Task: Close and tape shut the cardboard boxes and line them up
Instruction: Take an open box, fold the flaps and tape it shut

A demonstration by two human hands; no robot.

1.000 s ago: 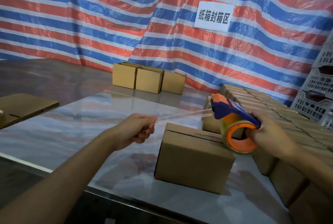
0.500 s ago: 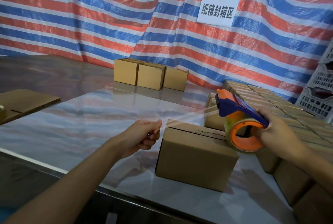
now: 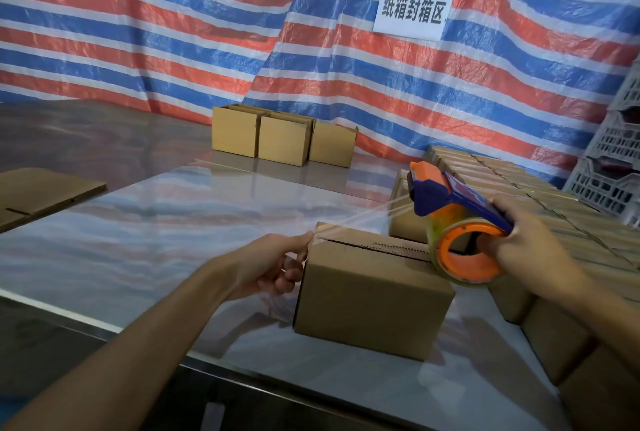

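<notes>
Your left hand (image 3: 273, 264) has the free end of the clear tape (image 3: 363, 216) pinched right at the top left edge of the cardboard box (image 3: 370, 292); your right hand (image 3: 530, 243) is wrapped around the tape dispenser (image 3: 457, 222), held over the box's far end. The box sits at the near edge of the worktop (image 3: 173, 222), flaps down, seam showing bare.

Stuff I'd watch: the strip is hanging in the air at an angle to the seam, so if you drop it like that it'll probably land crooked and miss the slit; let it go slack and it may fold on itself; nothing is pinning the box, so a hard pull could skid it on that glossy top.

The worktop is smooth and reflective; three boxes (image 3: 284, 139) sit side by side at the back, rows of boxes (image 3: 554, 216) pack the right side, flat cardboard (image 3: 41, 191) lies on the left. Behind is a red, white and blue striped tarp (image 3: 173, 32) with a white sign (image 3: 414, 9); plastic crates (image 3: 616, 160) are stacked far right.
</notes>
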